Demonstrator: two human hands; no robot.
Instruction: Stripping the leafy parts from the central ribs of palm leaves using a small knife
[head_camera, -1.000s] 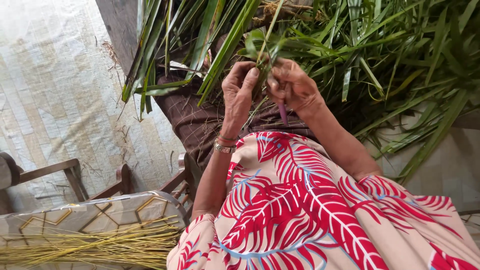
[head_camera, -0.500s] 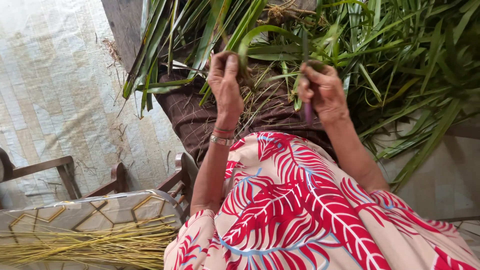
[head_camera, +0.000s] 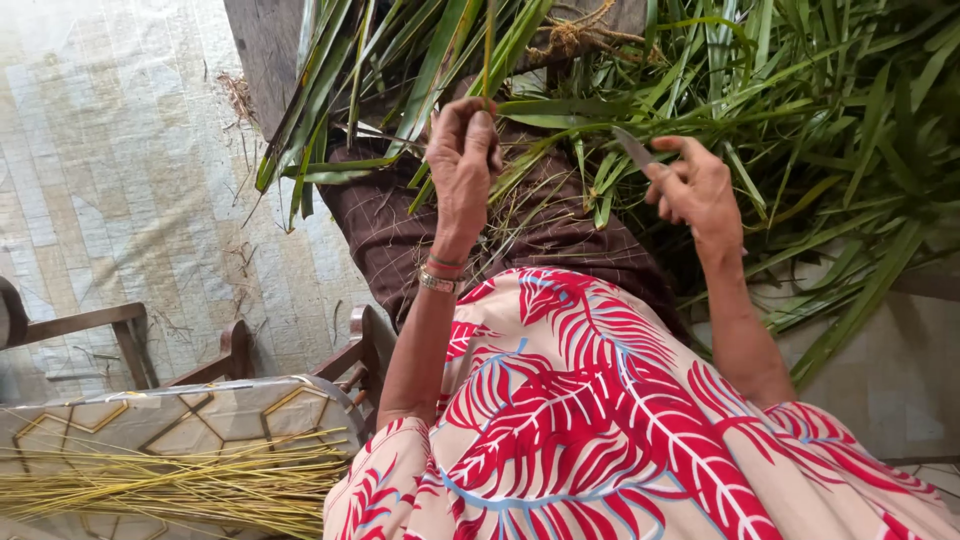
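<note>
Two bare hands work over a lap covered by a brown cloth (head_camera: 400, 235), in front of a big heap of long green leaves (head_camera: 800, 110). The left hand (head_camera: 462, 165) is raised with its fingers closed in a pinch around a thin leaf strip (head_camera: 489, 50) that runs straight up from the fingertips toward the top edge. A metal bangle (head_camera: 438, 283) and a red band sit on that wrist. The right hand (head_camera: 698, 190) is well apart from the left, out to the side above the leaves; its fingers are curled around the handle of a small knife (head_camera: 634, 148), whose grey blade points inward toward the left hand and lies just over the green leaves. Loose dry fibres lie scattered on the brown cloth between the two hands. Nearer the camera, a dress with red leaf prints (head_camera: 600, 420) fills the lower middle. At lower left, a bundle of thin yellow sticks (head_camera: 170, 485) rests on a patterned cushion (head_camera: 200, 420) of a wooden chair (head_camera: 130, 335). A pale woven mat (head_camera: 110, 150) covers the floor on the left side.
</note>
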